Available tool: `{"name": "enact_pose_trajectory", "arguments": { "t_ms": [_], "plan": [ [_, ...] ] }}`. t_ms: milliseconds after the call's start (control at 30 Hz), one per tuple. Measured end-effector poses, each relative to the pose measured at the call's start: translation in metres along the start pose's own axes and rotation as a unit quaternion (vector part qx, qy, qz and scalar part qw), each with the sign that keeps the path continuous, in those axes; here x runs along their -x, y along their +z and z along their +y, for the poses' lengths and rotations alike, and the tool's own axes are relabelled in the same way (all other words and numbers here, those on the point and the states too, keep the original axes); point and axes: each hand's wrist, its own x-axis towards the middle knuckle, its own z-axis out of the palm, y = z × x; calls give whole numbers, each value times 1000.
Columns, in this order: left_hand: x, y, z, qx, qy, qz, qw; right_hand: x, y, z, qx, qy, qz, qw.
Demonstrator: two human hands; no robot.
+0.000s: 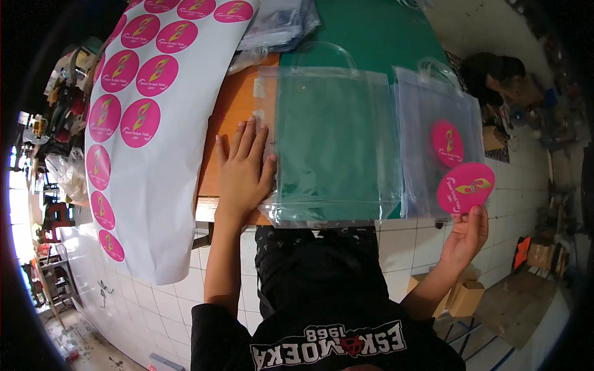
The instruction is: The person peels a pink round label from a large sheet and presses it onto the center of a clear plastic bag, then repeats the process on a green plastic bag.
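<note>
My left hand [244,173] lies flat with fingers spread on the orange wooden tabletop, its thumb at the left edge of a clear plastic bag [334,142]. That bag lies flat in front of me, its handle pointing away. In my right hand [468,235], thumb and fingers pinch the lower edge of a round pink sticker [465,187]. The sticker is held up near the front right corner of a stack of clear bags [417,142]. The top bag there bears another round pink sticker [448,143].
A long white sheet of pink stickers [167,204] hangs over the table's left front edge. More clear plastic bags [278,25] are piled at the back on the green surface [383,37]. Another person [495,77] sits low at the far right. Cardboard boxes [464,298] stand on the tiled floor.
</note>
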Motion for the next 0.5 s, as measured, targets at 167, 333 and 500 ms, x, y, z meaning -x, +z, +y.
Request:
{"name": "enact_pose_trajectory", "arguments": {
  "t_ms": [167,333,500],
  "plan": [
    [-1,-3,0,47,-1,14,999,-2,14,3,7,13,-18,1000],
    [-2,-8,-3,162,-12,53,985,4,29,8,10,34,-38,999],
    [-2,-10,1,142,10,89,986,10,42,10,12,43,-55,997]
  ]
}}
